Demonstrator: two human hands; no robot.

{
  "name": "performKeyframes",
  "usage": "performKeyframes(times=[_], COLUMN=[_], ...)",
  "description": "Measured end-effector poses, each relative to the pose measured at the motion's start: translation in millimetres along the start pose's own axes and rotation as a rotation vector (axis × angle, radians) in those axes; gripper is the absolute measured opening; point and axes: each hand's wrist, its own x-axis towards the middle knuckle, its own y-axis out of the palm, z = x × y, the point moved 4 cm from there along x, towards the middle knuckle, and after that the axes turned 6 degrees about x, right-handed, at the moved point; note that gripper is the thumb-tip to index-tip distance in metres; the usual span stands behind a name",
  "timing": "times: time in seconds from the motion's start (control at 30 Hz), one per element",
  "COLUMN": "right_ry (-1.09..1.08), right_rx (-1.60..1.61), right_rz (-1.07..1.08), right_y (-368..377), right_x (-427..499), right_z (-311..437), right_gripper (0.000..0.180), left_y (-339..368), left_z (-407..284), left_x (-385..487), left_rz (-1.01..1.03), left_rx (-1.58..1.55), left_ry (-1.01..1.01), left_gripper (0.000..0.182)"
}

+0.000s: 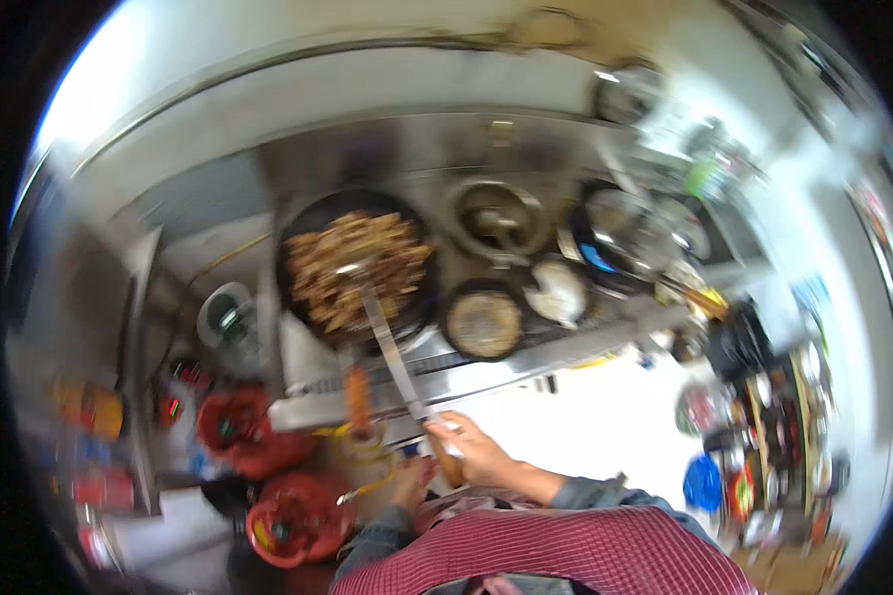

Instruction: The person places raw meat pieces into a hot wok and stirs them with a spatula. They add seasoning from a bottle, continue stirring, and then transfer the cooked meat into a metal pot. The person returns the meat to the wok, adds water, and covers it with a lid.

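Observation:
My right hand [476, 450] grips the wooden handle of a long metal ladle or turner [391, 346]. Its metal head rests on brown, strip-like food heaped in a black wok [286, 286] on the stove. Close to the handle's lower end is my left hand [414, 482], low by my apron; blur hides whether it holds anything. A dark round pan [450, 320] with pale contents sits right of the wok. A white bowl-like thing [558, 294] is beside that pan.
Behind the small pan is a metal pot [495, 216]. Another wok [584, 245] with a clear lid or bowl and a wooden handle stands right. Red gas cylinders [301, 520] are on the floor at left. A crowded shelf [781, 439] stands at right.

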Motion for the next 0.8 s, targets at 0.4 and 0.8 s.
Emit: performKeyframes(times=[0.4,0.8], right_ry=[0.625,0.679], right_rx=[-0.057,-0.188], right_rz=[-0.281,-0.615], right_y=[-176.9,-342.1], right_x=[-222.1,-384.4], right_z=[-149.4,-309.3], right_gripper=[0.026,0.014], left_y=[-21.0,33.0], left_z=[15.6,-4.0], left_x=[31.6,1.6], left_rz=[-0.099,-0.594], left_rx=[-0.416,-0.047], left_ry=[0.275,0.577], left_gripper=[0.022,0.014])
